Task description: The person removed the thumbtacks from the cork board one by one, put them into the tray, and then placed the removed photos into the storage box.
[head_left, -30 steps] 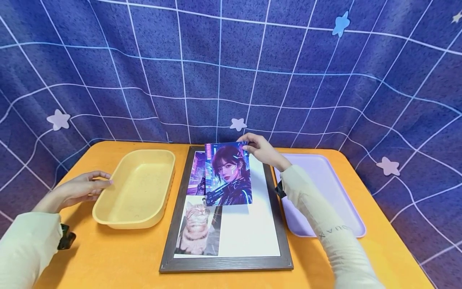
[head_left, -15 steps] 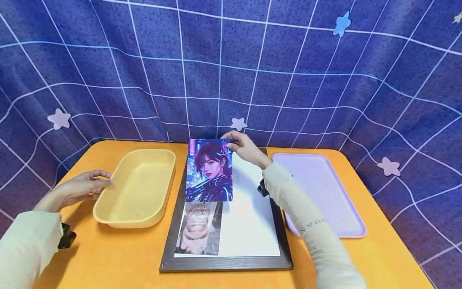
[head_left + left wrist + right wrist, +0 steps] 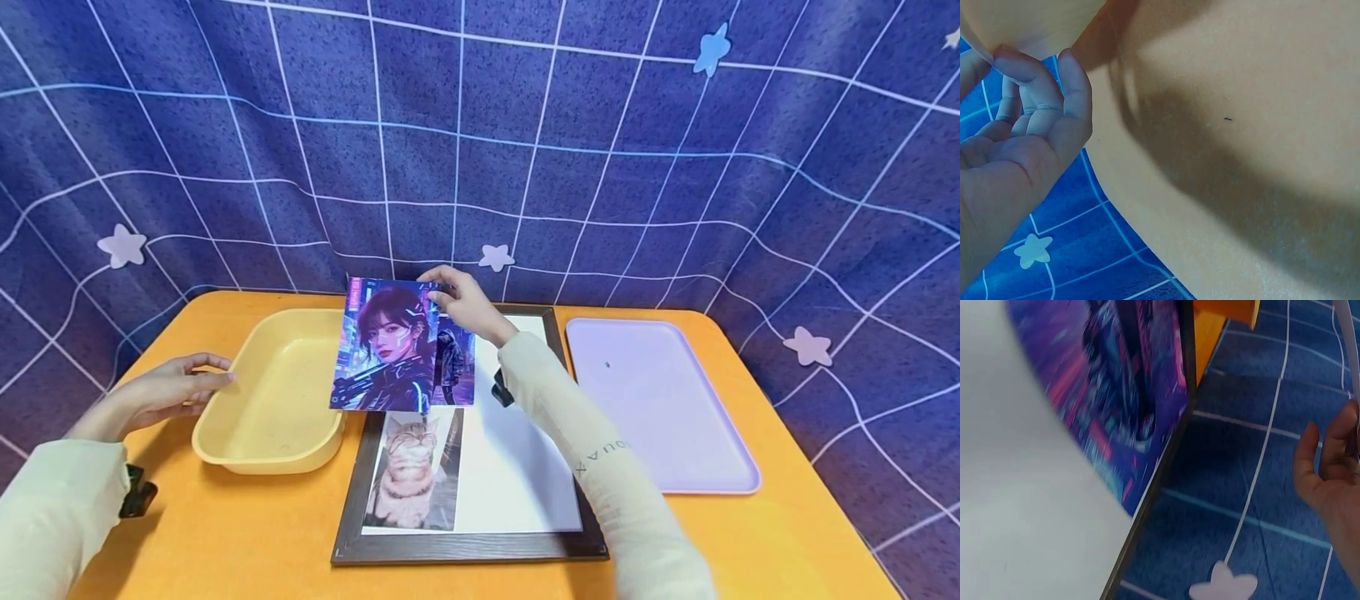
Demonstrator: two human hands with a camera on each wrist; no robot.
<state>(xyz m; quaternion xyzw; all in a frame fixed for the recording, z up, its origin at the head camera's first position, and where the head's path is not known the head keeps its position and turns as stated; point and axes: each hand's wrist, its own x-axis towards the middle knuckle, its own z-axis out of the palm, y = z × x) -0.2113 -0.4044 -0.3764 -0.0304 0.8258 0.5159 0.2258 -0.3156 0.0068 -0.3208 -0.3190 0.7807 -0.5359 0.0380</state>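
In the head view, my right hand pinches the top right corner of a glossy picture card printed with a dark-haired figure and a gun in neon colours. The card hangs over the right side of a yellow plastic tray and the left edge of a dark picture frame. My left hand holds the tray's left rim between thumb and fingers, also seen in the left wrist view. Inside the frame lie a cat picture at lower left and a purple city picture, partly hidden by the card.
A shallow lilac tray lies to the right of the frame on the orange table. Behind the table hangs a blue curtain with white grid lines and star shapes. The frame's right half shows white backing.
My right hand has carried the picture card leftward from above the frame to the yellow tray's right side, uncovering part of the city picture. My left hand has stayed on the tray.
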